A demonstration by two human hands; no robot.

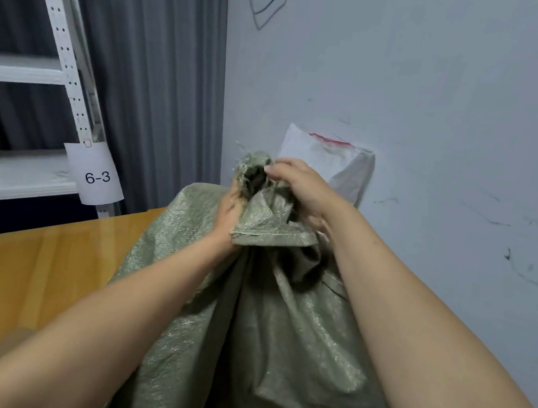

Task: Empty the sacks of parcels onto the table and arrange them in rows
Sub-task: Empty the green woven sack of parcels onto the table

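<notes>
A bulging grey-green woven sack (276,336) stands on the wooden table (45,262), its neck gathered at the top. My left hand (230,214) grips the bunched neck from the left side. My right hand (301,187) holds the frayed neck from above and the right, fingers curled into the fabric. What fills the sack is hidden. Behind it a white woven sack (335,164) with a red mark leans against the wall.
A white metal shelving rack (37,74) with a paper label reading 6-3 (95,176) stands at the left, before a grey curtain (162,67). The grey wall (444,124) closes off the right side. A piece of brown cardboard (9,345) lies on the table's near left.
</notes>
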